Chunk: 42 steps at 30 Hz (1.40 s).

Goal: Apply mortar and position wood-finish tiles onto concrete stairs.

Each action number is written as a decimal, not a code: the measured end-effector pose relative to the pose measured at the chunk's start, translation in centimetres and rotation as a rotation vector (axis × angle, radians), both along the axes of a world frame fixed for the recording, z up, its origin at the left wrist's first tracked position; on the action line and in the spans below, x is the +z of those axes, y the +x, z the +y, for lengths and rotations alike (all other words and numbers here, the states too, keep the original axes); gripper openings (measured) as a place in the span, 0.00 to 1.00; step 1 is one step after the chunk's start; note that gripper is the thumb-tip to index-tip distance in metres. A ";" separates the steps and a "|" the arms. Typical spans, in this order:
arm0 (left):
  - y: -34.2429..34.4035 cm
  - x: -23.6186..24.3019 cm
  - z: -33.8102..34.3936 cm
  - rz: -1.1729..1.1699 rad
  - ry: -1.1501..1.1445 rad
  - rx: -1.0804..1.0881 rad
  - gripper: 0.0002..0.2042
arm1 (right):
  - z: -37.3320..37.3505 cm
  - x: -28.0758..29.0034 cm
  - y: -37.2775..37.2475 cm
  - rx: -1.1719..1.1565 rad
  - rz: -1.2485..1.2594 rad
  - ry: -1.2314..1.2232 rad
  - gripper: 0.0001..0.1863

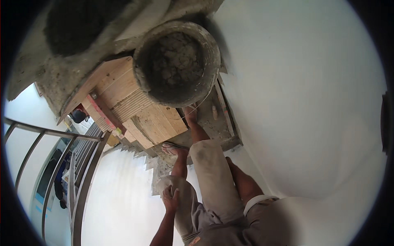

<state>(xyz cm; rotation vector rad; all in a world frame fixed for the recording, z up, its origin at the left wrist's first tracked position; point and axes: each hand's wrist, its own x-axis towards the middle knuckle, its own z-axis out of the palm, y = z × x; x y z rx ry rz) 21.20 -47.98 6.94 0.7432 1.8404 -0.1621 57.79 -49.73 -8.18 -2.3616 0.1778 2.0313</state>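
My left hand (169, 198) rests on my left knee, its fingers apart, with nothing in it. My right hand (230, 165) hangs beside my right leg; the trouser leg partly covers it and its fingers are hard to make out. Ahead of my feet stands a round, mortar-caked bucket (143, 84) with a thin wire handle, holding lumpy grey mortar (176, 59). Neither hand touches it. Tan wood-look stair tiles (162, 125), some with ridged strips, lie to the left of the bucket and by my sandalled feet.
A red bar-shaped tool (102, 111) lies across the tiles. A long narrow bar (225, 107) and a small pale object (214, 112) are near the right wall (303, 90). Dark mortar (78, 26) covers the upper left. Metal railing (80, 180) borders the left; people are below.
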 end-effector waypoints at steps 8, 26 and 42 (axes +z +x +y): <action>0.3 -3.7 1.8 0.036 -0.170 -0.427 0.30 | -11.0 -7.2 -2.7 -0.292 -0.148 -0.312 0.19; 0.6 -8.5 3.3 0.155 -0.125 -0.662 0.33 | 10.8 -34.0 -0.1 0.938 -0.760 0.238 0.35; -2.7 -4.8 0.5 0.027 -0.199 -0.241 0.31 | 10.0 -7.2 0.5 0.933 -0.468 0.532 0.25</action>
